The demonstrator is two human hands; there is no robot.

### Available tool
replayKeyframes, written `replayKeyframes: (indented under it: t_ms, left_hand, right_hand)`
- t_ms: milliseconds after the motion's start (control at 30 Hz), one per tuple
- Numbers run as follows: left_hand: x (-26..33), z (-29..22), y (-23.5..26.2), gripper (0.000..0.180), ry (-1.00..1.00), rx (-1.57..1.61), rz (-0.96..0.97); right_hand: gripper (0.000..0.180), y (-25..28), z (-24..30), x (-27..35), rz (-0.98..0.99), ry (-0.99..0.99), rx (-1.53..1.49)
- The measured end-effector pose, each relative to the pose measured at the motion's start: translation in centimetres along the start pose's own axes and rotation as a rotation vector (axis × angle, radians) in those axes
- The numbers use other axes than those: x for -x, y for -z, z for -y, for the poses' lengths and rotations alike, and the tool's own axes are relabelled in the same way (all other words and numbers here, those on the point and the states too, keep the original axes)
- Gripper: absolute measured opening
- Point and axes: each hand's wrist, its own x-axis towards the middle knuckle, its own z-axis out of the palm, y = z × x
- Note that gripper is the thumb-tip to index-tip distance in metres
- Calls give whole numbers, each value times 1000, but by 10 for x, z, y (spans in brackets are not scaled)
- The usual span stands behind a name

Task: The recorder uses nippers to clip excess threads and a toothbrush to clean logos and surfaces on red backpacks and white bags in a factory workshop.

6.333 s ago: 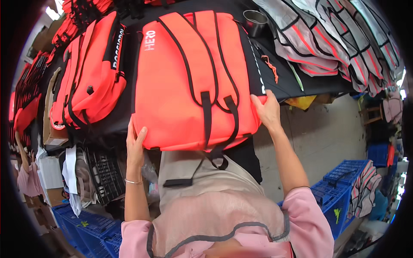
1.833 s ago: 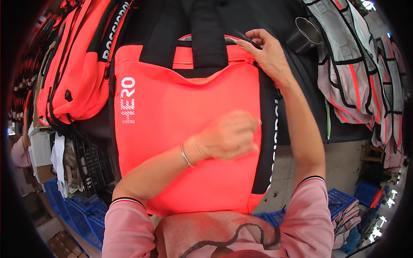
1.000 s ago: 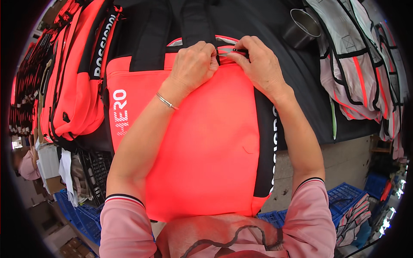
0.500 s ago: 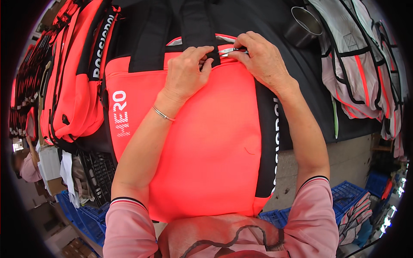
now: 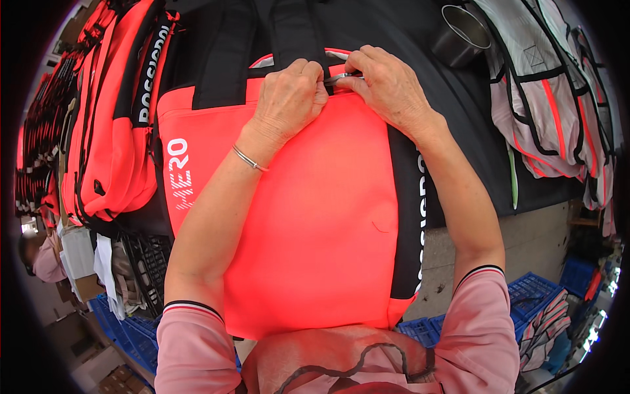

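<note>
A bright coral-red backpack [image 5: 315, 223] with black side panels lies flat before me, its black straps [image 5: 226, 59] stretching away at the far end. My left hand [image 5: 287, 98] is closed in a pinch at the top seam, beside the right-hand strap; what its fingertips grip is hidden. Small silver thread snips [image 5: 336, 79] sit between the thumb and fingers of my right hand [image 5: 387, 85]. Their tip points left, toward my left fingertips. A loose dark thread [image 5: 379, 227] rests on the red panel.
More red backpacks [image 5: 121, 144] are stacked on the left. A metal cup [image 5: 462, 39] and grey-and-red bag pieces [image 5: 545, 98] lie on the black-covered table [image 5: 453, 131] to the right. Blue crates [image 5: 528, 295] stand below; another person [image 5: 47, 256] is at far left.
My two hands have come closer together at the seam, the right hand and snips shifting slightly left. My left fingers have curled in more tightly. The backpack has barely moved.
</note>
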Motion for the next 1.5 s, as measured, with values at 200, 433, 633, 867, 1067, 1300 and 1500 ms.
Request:
replayKeyframes:
  t_ms: [200, 433, 633, 867, 1067, 1300, 1500]
  left_hand:
    - [2, -2, -1, 9, 16, 2, -5]
    - [1, -2, 2, 8, 12, 15, -15]
    - [28, -15, 19, 11, 174, 323, 26]
    - [50, -30, 33, 9, 130, 456, 29]
    - [41, -30, 25, 12, 403, 492, -50]
    - [20, -15, 27, 37, 632, 491, 97]
    - [22, -13, 28, 39, 680, 492, 141]
  right_hand:
    - [25, 0, 0, 2, 24, -67, 7]
    - [26, -6, 1, -3, -12, 36, 51]
    - [20, 3, 0, 2, 24, -215, -106]
    - [25, 0, 3, -2, 29, -109, -87]
    - [27, 0, 3, -2, 40, -123, -113]
    - [24, -8, -4, -4, 4, -10, -28]
    - [22, -4, -6, -7, 67, 10, -44]
